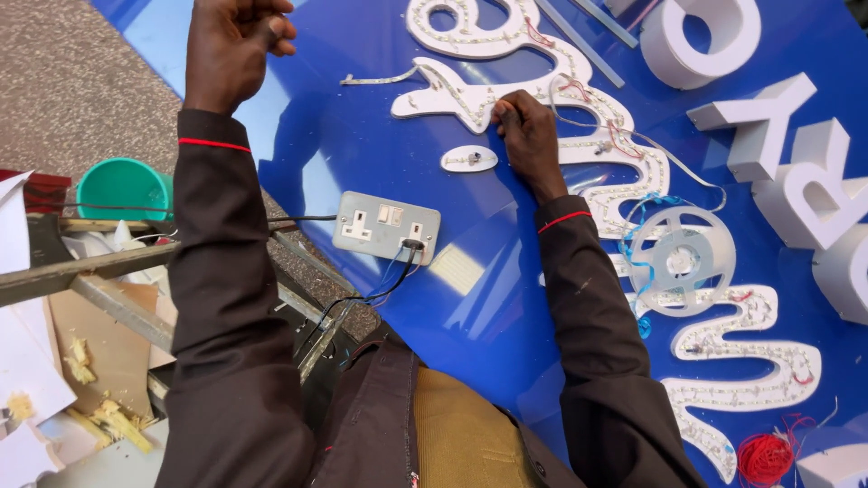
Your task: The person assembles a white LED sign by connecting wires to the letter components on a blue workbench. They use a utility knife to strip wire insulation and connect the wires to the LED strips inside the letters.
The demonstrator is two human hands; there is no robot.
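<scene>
A glossy blue sign panel [506,298] lies flat and bears white flat letter shapes lined with small lights. My right hand [529,136] rests on the panel with its fingers pinched on a thin white wire at the edge of a white lit letter [470,95]. A small white oval piece [469,159] lies just left of that hand. My left hand [233,45] is raised at the panel's left edge, fingers curled into a loose fist; whether anything is in it I cannot tell. Both arms wear dark sleeves with a red line at the cuff.
A grey double wall socket [386,226] with wires lies on the panel near me. A reel of light strip [680,262], raised white block letters [796,172], a red thread ball [765,457] and clear rods [579,41] sit to the right. A green tub [122,187] and metal bars [90,271] are left.
</scene>
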